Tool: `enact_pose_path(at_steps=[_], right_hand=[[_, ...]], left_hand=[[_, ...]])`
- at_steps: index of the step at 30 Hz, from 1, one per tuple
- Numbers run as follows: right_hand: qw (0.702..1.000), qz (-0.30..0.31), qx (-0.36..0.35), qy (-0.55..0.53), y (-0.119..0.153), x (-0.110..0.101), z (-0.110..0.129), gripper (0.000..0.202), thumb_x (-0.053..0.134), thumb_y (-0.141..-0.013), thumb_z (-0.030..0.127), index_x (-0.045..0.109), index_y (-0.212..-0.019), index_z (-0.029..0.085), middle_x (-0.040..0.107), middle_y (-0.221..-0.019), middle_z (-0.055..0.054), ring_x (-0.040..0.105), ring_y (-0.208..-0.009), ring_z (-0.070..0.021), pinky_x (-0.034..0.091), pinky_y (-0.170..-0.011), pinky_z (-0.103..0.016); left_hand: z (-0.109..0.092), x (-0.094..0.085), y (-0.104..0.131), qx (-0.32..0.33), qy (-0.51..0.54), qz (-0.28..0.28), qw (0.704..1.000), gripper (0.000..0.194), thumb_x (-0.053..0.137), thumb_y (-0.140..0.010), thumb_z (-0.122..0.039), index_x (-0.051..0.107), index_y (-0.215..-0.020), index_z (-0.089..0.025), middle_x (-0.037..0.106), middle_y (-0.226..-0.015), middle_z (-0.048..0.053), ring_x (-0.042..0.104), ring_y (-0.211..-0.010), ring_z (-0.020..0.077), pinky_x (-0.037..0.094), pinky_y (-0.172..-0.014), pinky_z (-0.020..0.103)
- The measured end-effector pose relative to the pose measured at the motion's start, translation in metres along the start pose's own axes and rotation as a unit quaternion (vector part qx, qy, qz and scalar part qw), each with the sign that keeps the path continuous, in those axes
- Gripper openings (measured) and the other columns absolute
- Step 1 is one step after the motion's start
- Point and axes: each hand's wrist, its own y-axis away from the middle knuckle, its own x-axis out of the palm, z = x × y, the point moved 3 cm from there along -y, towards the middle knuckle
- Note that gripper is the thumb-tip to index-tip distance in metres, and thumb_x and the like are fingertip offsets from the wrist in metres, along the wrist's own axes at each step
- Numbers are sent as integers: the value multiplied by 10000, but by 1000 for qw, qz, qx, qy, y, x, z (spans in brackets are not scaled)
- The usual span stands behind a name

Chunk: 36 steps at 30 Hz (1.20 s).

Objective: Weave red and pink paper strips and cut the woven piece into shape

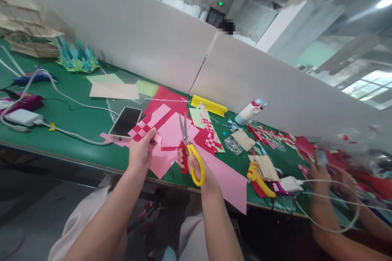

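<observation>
My left hand (142,149) pinches a red and pink checkered paper piece (143,128) near the front of the table. To its right, my right hand (190,161) holds scissors (197,167) with one yellow and one red handle. Their blades point away from me and are slightly parted, over pink paper (174,128). The blades and the checkered piece are apart. More pink and red sheets lie beneath both hands, and one large pink sheet (231,181) hangs over the front edge. A phone (126,122) lies just left of the checkered piece.
A yellow holder (209,106) and a bottle (249,112) stand near the white partition (153,40). On the right are a yellow glue gun (259,179), cables and another person's hands (321,175). Blue-green paper leaves (78,57) and a charger (24,117) sit left.
</observation>
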Motion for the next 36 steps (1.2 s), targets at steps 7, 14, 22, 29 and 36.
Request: enact_pose_path(at_steps=[7, 14, 22, 29, 36], right_hand=[[992, 8, 37, -119, -6, 23, -29, 638, 692, -695, 610, 451, -1202, 306, 497, -949, -39, 454, -666, -146, 449, -606, -303], [978, 13, 49, -204, 2, 33, -44, 576, 757, -716, 491, 472, -1176, 294, 491, -951, 0, 461, -698, -84, 419, -600, -206], [963, 34, 72, -256, 10, 36, -37, 523, 722, -754, 502, 429, -1164, 362, 457, -937, 32, 393, -578, -43, 309, -470, -159], [951, 24, 97, -294, 9, 37, -47, 528, 751, -736, 395, 425, -1151, 378, 477, -923, 51, 373, -553, -28, 259, -455, -136], [953, 30, 86, -290, 7, 40, -49, 464, 725, -766, 442, 428, -1111, 357, 494, -901, 52, 381, -539, -27, 286, -470, -146]], left_hand=[[-3, 4, 5, 40, -25, -21, 999, 284, 846, -543, -212, 670, -749, -130, 670, -683, -5, 622, -640, 109, 481, -591, 212], [3, 8, 15, 97, -60, -16, 993, 258, 847, -561, -206, 693, -757, -137, 683, -690, -3, 628, -644, 110, 489, -604, 211], [7, 7, 18, 77, -76, -16, 994, 266, 845, -557, -208, 693, -764, -140, 679, -694, -4, 624, -640, 111, 478, -597, 211], [7, 4, 17, 66, -106, -23, 992, 280, 853, -547, -242, 699, -754, -133, 679, -678, 6, 624, -636, 131, 472, -560, 227], [7, 6, 20, 30, -80, -13, 996, 338, 855, -538, -203, 715, -838, -133, 696, -746, 7, 627, -648, 114, 483, -587, 218]])
